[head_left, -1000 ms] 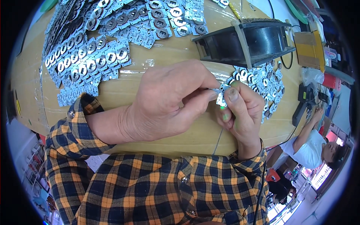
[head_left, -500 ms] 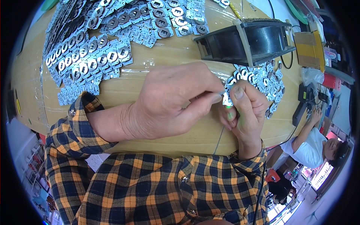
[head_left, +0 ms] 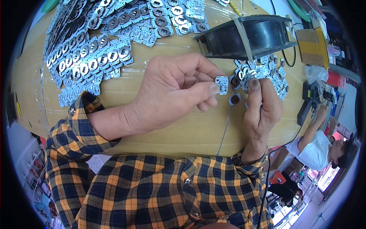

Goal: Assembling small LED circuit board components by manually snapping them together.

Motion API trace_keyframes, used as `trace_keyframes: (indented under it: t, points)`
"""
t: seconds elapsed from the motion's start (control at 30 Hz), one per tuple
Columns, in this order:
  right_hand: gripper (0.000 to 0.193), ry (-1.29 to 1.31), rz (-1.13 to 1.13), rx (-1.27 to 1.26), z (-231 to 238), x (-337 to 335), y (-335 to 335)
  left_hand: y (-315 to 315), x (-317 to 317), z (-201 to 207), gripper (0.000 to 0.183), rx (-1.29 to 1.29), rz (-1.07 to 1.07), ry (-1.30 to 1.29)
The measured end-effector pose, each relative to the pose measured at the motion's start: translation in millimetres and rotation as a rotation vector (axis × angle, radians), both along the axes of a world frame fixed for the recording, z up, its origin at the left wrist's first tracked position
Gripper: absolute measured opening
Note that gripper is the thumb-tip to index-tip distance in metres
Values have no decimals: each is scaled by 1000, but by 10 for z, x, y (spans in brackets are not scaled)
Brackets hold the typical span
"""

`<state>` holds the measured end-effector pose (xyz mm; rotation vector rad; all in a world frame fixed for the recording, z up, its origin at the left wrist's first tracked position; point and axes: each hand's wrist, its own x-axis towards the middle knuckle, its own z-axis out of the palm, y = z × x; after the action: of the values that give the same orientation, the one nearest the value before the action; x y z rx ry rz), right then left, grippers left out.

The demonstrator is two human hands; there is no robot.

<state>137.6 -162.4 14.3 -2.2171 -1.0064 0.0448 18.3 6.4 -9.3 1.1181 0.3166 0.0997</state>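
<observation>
Between thumb and fingers, my left hand [head_left: 171, 95] pinches a small circuit board [head_left: 222, 85], its pale printed face turned up. My right hand [head_left: 263, 108] is closed on another small circuit board [head_left: 246, 79], mostly covered by the thumb; whether it holds more than one I cannot tell. A gap separates the two hands. Just left of the right hand is a single board with a dark round part [head_left: 235, 99]. Behind that hand, loose boards [head_left: 272, 72] lie in a scattered heap.
Stacked panels of joined boards with round metal holders [head_left: 91, 57] cover the table's far left. A black fan [head_left: 263, 38] stands at the back right, beside a cardboard box [head_left: 310, 47]. A black cable [head_left: 284, 145] runs near my right forearm. Another person [head_left: 314, 150] sits at right.
My hands have moved apart, the left keeping a board. The green light on my right fingers is gone. A single board now shows between the hands.
</observation>
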Motion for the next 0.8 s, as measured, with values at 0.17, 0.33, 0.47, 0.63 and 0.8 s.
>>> trace_keyframes:
  t: [0.17, 0.33, 0.47, 0.63, 0.8]
  points:
    - [29, -127, 42, -78, -33, 49, -8, -6, -6, 21, 18, 26, -29, 17]
    - [28, 262, -60, 168, 3, -51, 0, 6, -2, 13, 18, 24, -44, 2]
    - [28, 615, 136, 167, 64, -87, 14, 2, -22, 12, 18, 5, -99, -39]
    - [28, 613, 266, 142, -9, -109, 33, 7, -22, -19, 18, -6, -119, -63]
    - [34, 1189, 179, 274, -17, -75, 3, 46, -1, -4, 16, -45, -166, -108]
